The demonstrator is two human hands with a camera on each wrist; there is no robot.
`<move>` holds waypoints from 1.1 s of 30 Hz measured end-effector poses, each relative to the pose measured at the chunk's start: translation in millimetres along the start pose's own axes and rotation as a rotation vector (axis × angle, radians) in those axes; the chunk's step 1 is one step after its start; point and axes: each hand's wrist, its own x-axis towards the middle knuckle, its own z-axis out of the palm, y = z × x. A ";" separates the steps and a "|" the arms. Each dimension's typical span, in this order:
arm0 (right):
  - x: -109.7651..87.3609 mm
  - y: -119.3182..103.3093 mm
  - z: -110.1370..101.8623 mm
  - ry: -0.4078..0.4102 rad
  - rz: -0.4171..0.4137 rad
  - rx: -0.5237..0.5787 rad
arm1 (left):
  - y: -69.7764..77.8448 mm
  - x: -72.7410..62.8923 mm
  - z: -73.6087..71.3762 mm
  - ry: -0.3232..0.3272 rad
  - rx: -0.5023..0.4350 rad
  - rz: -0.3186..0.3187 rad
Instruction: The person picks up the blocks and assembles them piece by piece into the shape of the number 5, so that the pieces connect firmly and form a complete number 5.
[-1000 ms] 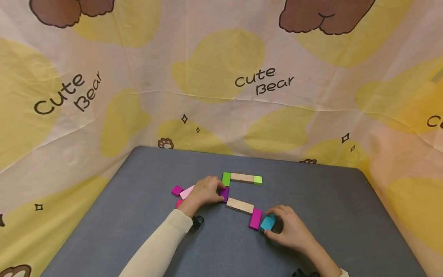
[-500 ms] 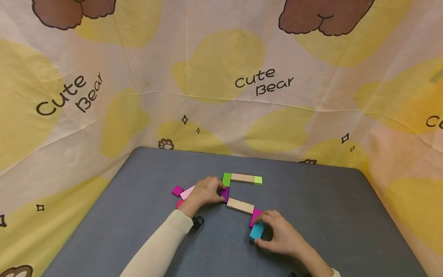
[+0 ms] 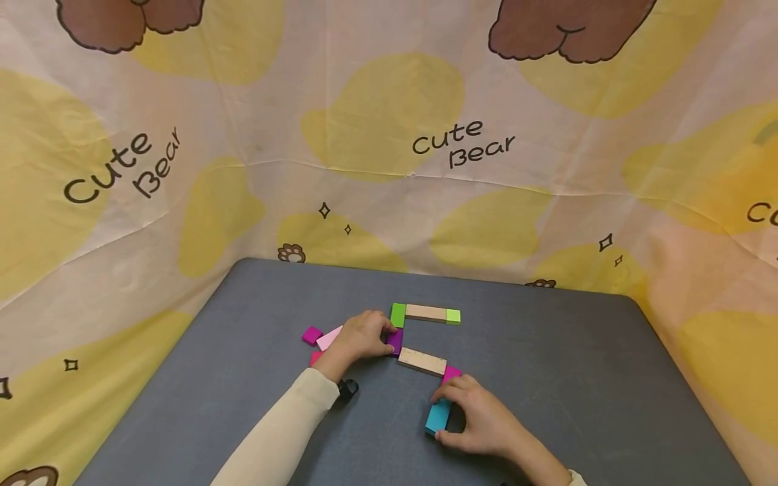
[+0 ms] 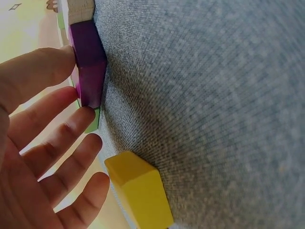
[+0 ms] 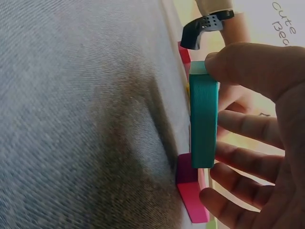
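Between its thumb and fingertips my right hand holds a blue block. The right wrist view has this blue block near one end of a magenta block, whose far end meets a bare wood block. My left hand pinches a purple block by its ends, thumb at the near end. That purple block lies between the wood block and a green block. A yellow block stands under the left fingers, hidden in the head view.
Beyond the green block run another wood block and a small light green block. Left of my left hand lie a magenta cube, a pale pink block and a partly hidden pink block. A printed curtain backs the grey table.
My right hand has carried the blue block left and nearer to me, from the right side of the magenta block to its near end. The left hand has stayed on the purple block.
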 end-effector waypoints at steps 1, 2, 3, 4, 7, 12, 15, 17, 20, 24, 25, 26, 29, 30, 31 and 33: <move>0.7 -0.2 0.7 -0.004 -0.004 0.004 | -0.2 -0.5 -0.2 0.000 0.000 0.000; 1.2 -0.3 1.5 -0.008 -0.007 0.007 | -0.3 -0.9 -0.3 -0.001 -0.003 0.000; 1.7 -0.2 2.4 -0.010 -0.010 0.010 | -0.6 -1.2 -0.4 -0.002 -0.003 0.000; 1.8 0.2 2.9 -0.012 -0.012 0.013 | -0.5 -1.0 -0.4 -0.003 -0.004 0.001; 1.4 0.6 4.3 -0.012 -0.015 0.019 | -0.1 -0.7 -0.2 -0.006 -0.002 0.001; 0.5 0.6 6.5 -0.015 -0.010 0.018 | -0.5 0.1 0.0 -0.007 -0.002 0.000; 0.9 0.8 7.2 -0.037 0.005 0.022 | -0.7 0.2 -0.1 -0.005 -0.005 0.000; 1.3 0.9 7.6 -0.050 0.009 0.022 | -0.5 -0.1 -0.3 -0.004 -0.002 0.000; 2.0 0.9 8.8 -0.056 0.003 0.016 | 0.1 -0.4 -0.5 -0.001 0.010 0.001; 1.9 1.1 11.1 -0.039 -0.019 0.001 | 1.6 -1.1 -0.6 0.002 0.034 0.004; 1.8 1.3 11.7 -0.035 -0.024 -0.004 | 2.0 -1.4 -0.8 0.003 0.044 0.005; 1.6 1.6 12.2 -0.032 -0.028 -0.008 | 2.6 -1.9 -0.8 0.006 0.051 0.008; 1.3 2.5 13.6 -0.020 -0.038 -0.018 | 4.2 -3.8 -0.8 0.021 0.080 0.017; 1.1 2.8 14.0 -0.015 -0.041 -0.020 | 4.5 -4.5 -0.5 0.029 0.091 0.021; 0.9 3.1 14.4 -0.010 -0.046 -0.022 | 4.8 -5.1 0.0 0.035 0.096 0.025; 0.2 3.8 14.9 0.003 -0.057 -0.026 | 5.4 -6.3 1.2 0.052 0.094 0.035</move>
